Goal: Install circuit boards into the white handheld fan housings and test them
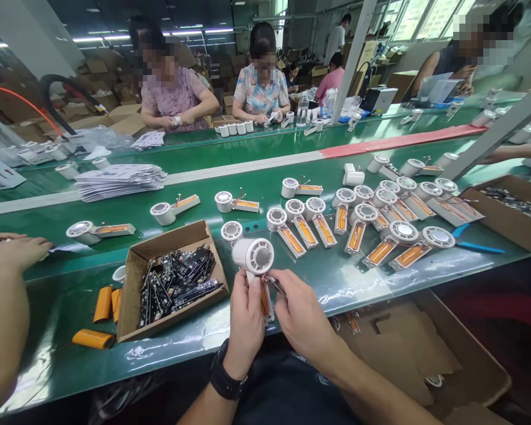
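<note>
In the head view, my left hand (246, 310) is closed round the handle of a white handheld fan (260, 256), its round grille head tilted up. An orange battery shows in the open handle. My right hand (304, 310) is closed beside the handle, pinching a thin dark piece by the fan's wires; the fingers partly hide it. Left of the fan stands a cardboard box (130, 295) holding many small black circuit boards (177, 286). Another white fan (232, 231) lies just behind the one I hold.
Several open fans (312, 230) with orange batteries lie across the green bench (292, 298). Loose orange batteries (94, 339) are left of the box. Blue-handled pliers (478, 247) and another parts box (508, 218) are at right. A co-worker's arm (4, 295) reaches in at left.
</note>
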`<act>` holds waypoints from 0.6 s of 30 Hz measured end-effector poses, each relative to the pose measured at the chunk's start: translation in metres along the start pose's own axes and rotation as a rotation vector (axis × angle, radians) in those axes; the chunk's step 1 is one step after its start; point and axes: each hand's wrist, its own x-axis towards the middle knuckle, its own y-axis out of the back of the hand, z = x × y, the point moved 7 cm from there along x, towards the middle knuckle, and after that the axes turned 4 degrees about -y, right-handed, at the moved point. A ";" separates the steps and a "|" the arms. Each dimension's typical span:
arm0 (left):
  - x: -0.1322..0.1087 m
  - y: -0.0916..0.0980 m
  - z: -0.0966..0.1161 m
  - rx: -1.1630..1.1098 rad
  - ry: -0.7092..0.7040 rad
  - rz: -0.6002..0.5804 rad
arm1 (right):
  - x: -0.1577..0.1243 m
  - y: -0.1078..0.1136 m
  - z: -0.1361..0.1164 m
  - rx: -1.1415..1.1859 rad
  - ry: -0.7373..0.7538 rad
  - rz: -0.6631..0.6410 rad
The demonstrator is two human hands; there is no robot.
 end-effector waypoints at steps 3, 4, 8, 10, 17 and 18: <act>0.000 -0.001 -0.006 -0.090 0.032 -0.010 | 0.000 0.003 -0.002 -0.018 0.030 0.065; 0.000 -0.002 -0.007 -0.138 0.047 -0.022 | 0.000 0.004 -0.003 -0.017 0.049 0.084; -0.001 -0.008 -0.006 -0.334 0.143 -0.083 | -0.002 0.009 -0.006 -0.044 0.188 0.137; -0.002 -0.009 -0.006 -0.382 0.237 -0.095 | -0.002 0.010 -0.006 -0.015 0.265 0.137; -0.001 -0.008 -0.007 -0.336 0.351 -0.074 | -0.002 0.011 -0.005 0.117 0.385 0.074; 0.000 -0.007 -0.008 -0.322 0.343 -0.058 | -0.003 0.010 -0.005 0.101 0.394 0.056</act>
